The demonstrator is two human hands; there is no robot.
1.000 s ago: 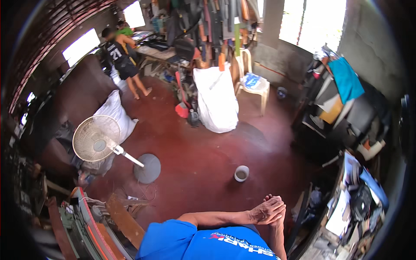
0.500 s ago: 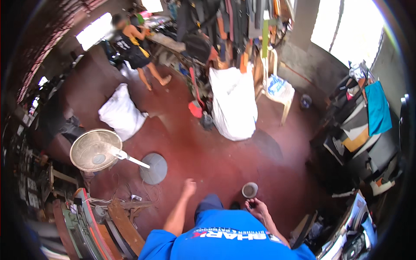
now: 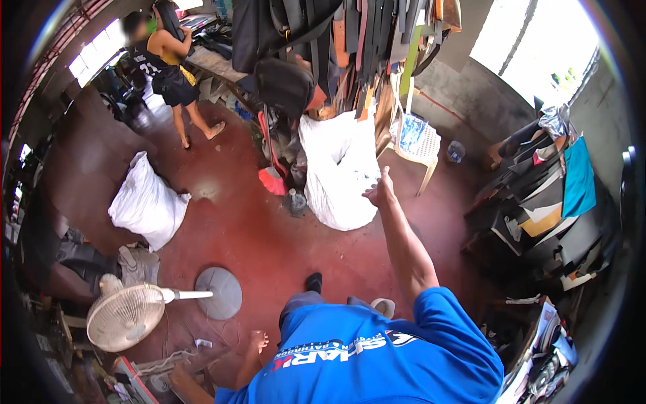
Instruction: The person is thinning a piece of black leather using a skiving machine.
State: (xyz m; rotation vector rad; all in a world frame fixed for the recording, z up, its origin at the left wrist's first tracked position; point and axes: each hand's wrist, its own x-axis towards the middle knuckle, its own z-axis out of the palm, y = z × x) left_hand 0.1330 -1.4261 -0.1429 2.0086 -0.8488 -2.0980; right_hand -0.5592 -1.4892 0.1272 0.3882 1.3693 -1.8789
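Observation:
My right arm is stretched forward, with my right hand [image 3: 379, 188] open in front of a large white sack [image 3: 330, 161]; whether it touches it is unclear. My left hand [image 3: 257, 342] hangs low beside my body, fingers apart and slightly curled, holding nothing visible. Under my right arm a small white container [image 3: 382, 306] stands on the floor, partly hidden by my blue shirt. A white plastic chair [image 3: 420, 148] with a blue-and-white item on its seat stands right of the sack.
A pedestal fan [image 3: 124, 313] is at lower left, a white sack [image 3: 149, 205] behind it. A person [image 3: 165, 74] stands at a cluttered bench [image 3: 215, 67], holding something dark. Piled scraps [image 3: 538, 215] line the right; straps [image 3: 363, 47] hang above, a red dustpan [image 3: 271, 180] below.
I have moved forward past the white container. My right arm has swung up and out toward the large sack. The other person now holds a dark object up at chest height.

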